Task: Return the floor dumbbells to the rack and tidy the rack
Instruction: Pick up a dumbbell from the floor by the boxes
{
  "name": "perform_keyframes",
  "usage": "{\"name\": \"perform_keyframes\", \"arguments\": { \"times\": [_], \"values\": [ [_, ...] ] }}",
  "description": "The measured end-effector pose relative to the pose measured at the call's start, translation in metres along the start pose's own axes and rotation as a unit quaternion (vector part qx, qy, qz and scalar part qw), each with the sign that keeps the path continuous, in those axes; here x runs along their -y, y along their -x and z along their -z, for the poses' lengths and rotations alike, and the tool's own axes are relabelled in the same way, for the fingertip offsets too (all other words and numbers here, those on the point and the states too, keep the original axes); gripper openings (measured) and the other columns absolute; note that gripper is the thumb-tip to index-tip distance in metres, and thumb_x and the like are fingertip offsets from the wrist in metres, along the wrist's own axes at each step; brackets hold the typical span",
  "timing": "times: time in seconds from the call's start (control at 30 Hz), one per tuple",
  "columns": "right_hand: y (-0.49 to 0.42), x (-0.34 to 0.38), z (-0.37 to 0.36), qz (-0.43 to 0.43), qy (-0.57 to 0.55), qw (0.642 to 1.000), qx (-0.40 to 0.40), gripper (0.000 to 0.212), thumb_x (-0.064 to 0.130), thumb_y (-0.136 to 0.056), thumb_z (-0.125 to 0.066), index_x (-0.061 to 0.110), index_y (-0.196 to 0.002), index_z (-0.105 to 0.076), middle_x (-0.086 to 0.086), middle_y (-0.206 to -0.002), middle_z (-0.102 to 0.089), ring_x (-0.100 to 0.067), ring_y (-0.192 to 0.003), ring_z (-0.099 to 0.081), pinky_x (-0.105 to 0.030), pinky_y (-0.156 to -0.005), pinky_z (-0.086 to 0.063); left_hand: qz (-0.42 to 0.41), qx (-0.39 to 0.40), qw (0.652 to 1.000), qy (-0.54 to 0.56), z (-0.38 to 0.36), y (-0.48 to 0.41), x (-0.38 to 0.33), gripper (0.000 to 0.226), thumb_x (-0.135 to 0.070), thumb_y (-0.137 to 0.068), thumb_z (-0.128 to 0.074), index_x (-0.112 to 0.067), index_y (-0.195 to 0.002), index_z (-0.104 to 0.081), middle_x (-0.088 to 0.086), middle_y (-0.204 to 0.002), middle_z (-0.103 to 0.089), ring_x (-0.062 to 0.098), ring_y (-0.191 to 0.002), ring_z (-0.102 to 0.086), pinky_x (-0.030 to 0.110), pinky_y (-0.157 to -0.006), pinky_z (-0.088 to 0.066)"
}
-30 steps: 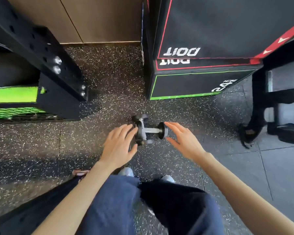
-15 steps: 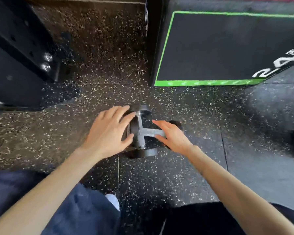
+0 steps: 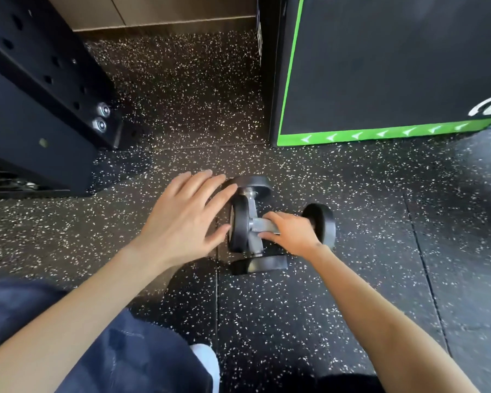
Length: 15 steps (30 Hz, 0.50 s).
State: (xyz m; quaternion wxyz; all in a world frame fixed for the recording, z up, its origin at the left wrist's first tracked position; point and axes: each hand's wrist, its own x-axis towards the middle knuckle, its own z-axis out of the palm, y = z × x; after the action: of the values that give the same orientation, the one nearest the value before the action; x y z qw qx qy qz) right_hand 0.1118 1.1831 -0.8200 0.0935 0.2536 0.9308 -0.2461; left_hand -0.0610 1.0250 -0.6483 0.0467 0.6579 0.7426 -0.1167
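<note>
Two small black dumbbells with steel handles lie crossed on the speckled rubber floor. One dumbbell lies left to right, and my right hand is wrapped around its handle. The other dumbbell lies front to back under it, with its near head toward me. My left hand hovers with fingers spread beside the left head of the gripped dumbbell, fingertips close to or just touching it. No dumbbell rack is in view.
A black plyo box with green edging stands at the right rear. A black steel frame with bolts rises at the left. My knees in dark trousers and a white shoe are at the bottom.
The camera has dropped closer to the floor. My right hand went from reaching toward the handle to closing around it. My left hand stayed beside the left head.
</note>
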Motion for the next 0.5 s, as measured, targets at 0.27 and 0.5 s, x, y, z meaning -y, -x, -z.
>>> {"name": "perform_keyframes", "arguments": {
  "times": [0.27, 0.5],
  "values": [
    [0.020, 0.012, 0.016, -0.059, -0.093, 0.991, 0.074, 0.053, 0.060, -0.082, -0.053, 0.032, -0.127, -0.047, -0.003, -0.109, -0.067, -0.025, -0.101, -0.060, -0.038, -0.079, -0.049, 0.018, 0.034, 0.999, 0.027, -0.004, 0.017, -0.008, 0.067, -0.052, -0.085, -0.031, -0.011, -0.136, -0.048, 0.014, -0.136, -0.051, 0.033, -0.130, -0.041, 0.052, -0.107, -0.032],
    [0.104, 0.058, 0.114, -0.152, -0.161, 0.973, 0.068, 0.053, 0.059, -0.082, -0.055, 0.030, -0.125, -0.048, 0.000, -0.084, -0.065, -0.017, -0.072, -0.056, -0.035, -0.072, -0.051, -0.011, 0.075, 0.992, 0.104, 0.053, 0.050, -0.032, 0.062, -0.048, -0.088, -0.035, -0.012, -0.137, -0.046, 0.010, -0.139, -0.049, 0.028, -0.131, -0.041, 0.048, -0.109, -0.030]
  ]
}}
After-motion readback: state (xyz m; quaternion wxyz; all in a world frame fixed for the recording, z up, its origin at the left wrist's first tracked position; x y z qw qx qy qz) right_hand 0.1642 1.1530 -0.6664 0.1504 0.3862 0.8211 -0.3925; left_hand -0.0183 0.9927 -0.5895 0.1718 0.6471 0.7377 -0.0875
